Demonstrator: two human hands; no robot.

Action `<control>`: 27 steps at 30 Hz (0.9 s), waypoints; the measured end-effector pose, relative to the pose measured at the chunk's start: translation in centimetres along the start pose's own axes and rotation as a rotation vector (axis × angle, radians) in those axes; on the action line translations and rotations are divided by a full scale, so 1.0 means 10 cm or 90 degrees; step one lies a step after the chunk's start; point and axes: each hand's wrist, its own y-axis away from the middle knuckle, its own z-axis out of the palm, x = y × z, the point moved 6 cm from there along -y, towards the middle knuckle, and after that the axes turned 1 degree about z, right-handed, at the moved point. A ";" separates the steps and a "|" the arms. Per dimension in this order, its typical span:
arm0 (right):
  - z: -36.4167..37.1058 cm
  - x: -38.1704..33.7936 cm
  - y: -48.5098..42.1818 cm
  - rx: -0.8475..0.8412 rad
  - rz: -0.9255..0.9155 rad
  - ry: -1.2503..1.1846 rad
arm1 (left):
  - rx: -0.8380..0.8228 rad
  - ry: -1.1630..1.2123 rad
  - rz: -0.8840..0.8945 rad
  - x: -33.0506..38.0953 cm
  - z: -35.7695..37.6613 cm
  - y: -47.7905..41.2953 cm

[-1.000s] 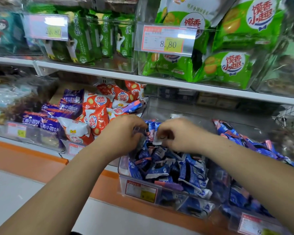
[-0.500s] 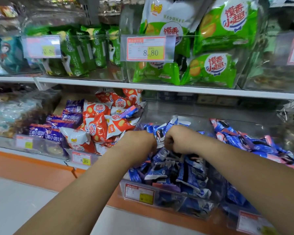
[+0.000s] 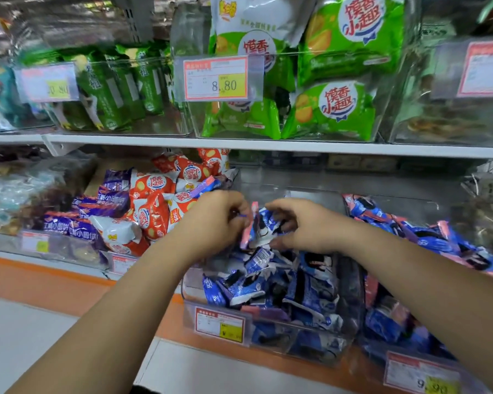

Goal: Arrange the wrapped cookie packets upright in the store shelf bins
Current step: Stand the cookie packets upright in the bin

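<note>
A blue-and-pink cookie packet [image 3: 253, 226] is held upright over the back half of the clear bin [image 3: 190, 285]. Its pink edge is pinched by the left hand [image 3: 214, 223], and its other side is gripped by the right hand [image 3: 308, 226], fingers curled. Blue packets [image 3: 305, 294] are heaped loose inside the bin, and orange packets [image 3: 154, 211] are piled just left of it.

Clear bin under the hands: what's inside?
The clear bin holds loosely piled blue cookie packets; left hand and right hand grip a few upright. Lower layers and floor are covered.
</note>
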 end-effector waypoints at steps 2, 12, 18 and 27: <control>0.02 -0.05 0.01 0.014 0.003 -0.199 | 0.042 0.212 -0.034 -0.03 -0.06 0.09; -0.31 -0.12 0.41 0.244 0.043 -0.266 | 0.025 0.502 -0.048 0.19 0.14 0.17; -0.77 0.09 1.02 0.371 0.074 -0.173 | 0.044 0.437 -0.016 0.55 0.25 0.16; -0.94 0.17 1.51 0.367 0.156 0.070 | -0.042 0.021 0.169 0.62 0.19 0.17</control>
